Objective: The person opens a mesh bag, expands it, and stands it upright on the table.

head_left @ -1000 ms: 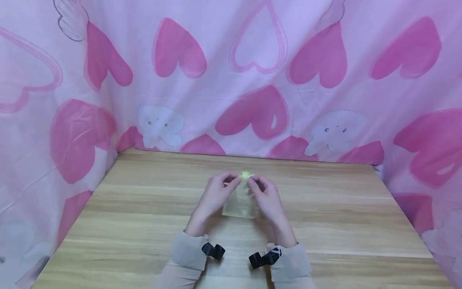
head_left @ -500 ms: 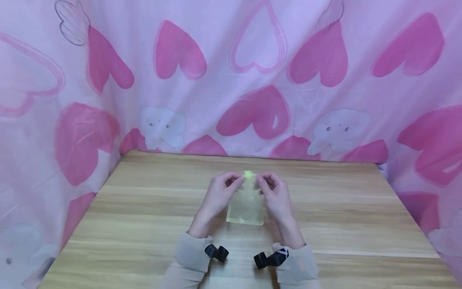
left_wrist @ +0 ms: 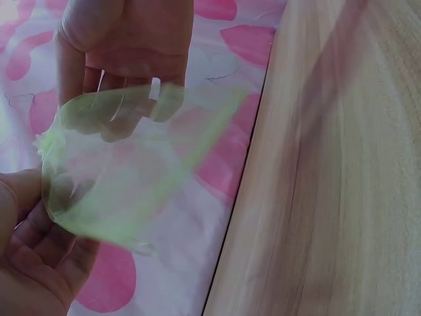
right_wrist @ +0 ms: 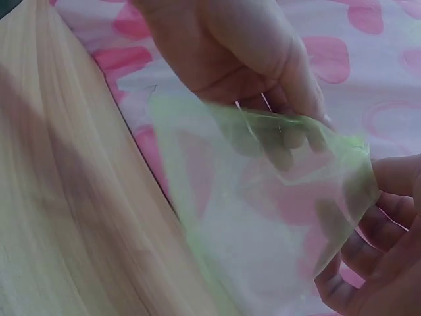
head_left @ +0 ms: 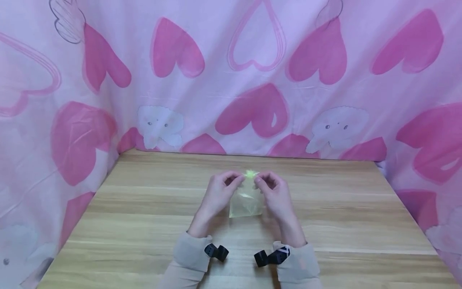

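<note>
Bottom end swung slightly toward the table's (head_left: pixel 144 224) far edge since a moment ago, a sheer yellow-green pouch (head_left: pixel 246 205) hangs midway between the left and right edges. Left hand (head_left: pixel 221 192) and right hand (head_left: pixel 276 193) pinch its gathered neck (head_left: pixel 250 174) from 2 sides, before a pink heart-print cloth (head_left: pixel 178 50).

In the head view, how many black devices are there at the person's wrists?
2: the left black device at the left sleeve, and the right black device at the right sleeve. Any under the sleeves would be hidden.
</note>
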`<state>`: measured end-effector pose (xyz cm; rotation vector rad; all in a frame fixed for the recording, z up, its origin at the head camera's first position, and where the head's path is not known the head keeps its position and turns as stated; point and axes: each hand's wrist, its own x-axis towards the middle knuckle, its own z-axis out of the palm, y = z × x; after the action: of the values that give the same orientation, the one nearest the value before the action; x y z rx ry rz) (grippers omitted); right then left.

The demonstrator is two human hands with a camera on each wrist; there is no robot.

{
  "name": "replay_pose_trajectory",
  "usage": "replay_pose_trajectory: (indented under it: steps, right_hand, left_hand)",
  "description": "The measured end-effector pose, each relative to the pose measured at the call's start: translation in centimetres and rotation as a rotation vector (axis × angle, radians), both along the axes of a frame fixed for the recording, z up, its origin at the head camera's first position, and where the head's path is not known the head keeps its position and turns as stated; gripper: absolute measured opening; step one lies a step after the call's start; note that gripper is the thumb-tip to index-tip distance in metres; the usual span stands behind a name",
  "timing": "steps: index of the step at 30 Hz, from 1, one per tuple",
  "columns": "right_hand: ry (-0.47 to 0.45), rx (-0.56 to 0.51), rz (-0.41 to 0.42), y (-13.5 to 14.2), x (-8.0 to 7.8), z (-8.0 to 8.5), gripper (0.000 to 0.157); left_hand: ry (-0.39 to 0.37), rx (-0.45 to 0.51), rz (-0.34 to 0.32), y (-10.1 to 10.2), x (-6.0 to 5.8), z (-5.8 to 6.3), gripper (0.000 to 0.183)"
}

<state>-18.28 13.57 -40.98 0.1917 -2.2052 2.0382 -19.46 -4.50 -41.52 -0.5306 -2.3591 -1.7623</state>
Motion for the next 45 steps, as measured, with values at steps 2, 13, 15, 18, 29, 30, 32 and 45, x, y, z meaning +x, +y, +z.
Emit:
replay_pose_trajectory:
  steps: [2, 13, 15, 18, 29, 30, 32, 45]
  right_hand:
    - [-0.008, -0.028, -0.027, 0.1, 0.0, 0.1, 0.011]
    - [0.027, -0.137, -0.099, 0.6, -0.4, 0.2, 0.013]
    - [0.033, -0.154, -0.117, 0.7, -0.3, 0.2, 0.014]
    - [0.043, -0.179, -0.126, 0.8, -0.3, 0.2, 0.014]
    - [0.071, -0.169, -0.075, 0.9, -0.2, 0.2, 0.015]
    - [0.066, -0.16, -0.066, 0.9, -0.2, 0.2, 0.016]
    - [0.055, -0.144, -0.044, 0.9, -0.1, 0.2, 0.017]
    - [0.072, -0.093, 0.027, 0.8, -0.1, 0.1, 0.018]
  left_hand:
    - [0.005, 0.015, 0.006, 0.0, -0.1, 0.0, 0.015]
    - [0.013, 0.119, 0.06, -0.1, -0.3, 0.0, 0.019]
    - [0.018, 0.137, 0.068, -0.1, -0.3, 0.0, 0.018]
    - [0.019, 0.163, 0.078, -0.1, -0.3, -0.1, 0.017]
    - [-0.048, 0.211, 0.063, 0.0, -0.4, -0.2, 0.017]
    - [-0.062, 0.211, 0.053, 0.0, -0.3, 0.0, 0.018]
    - [-0.087, 0.206, 0.028, 0.1, 0.1, 0.8, 0.019]
    - [-0.117, 0.191, 0.008, 0.3, 1.4, 3.0, 0.02]
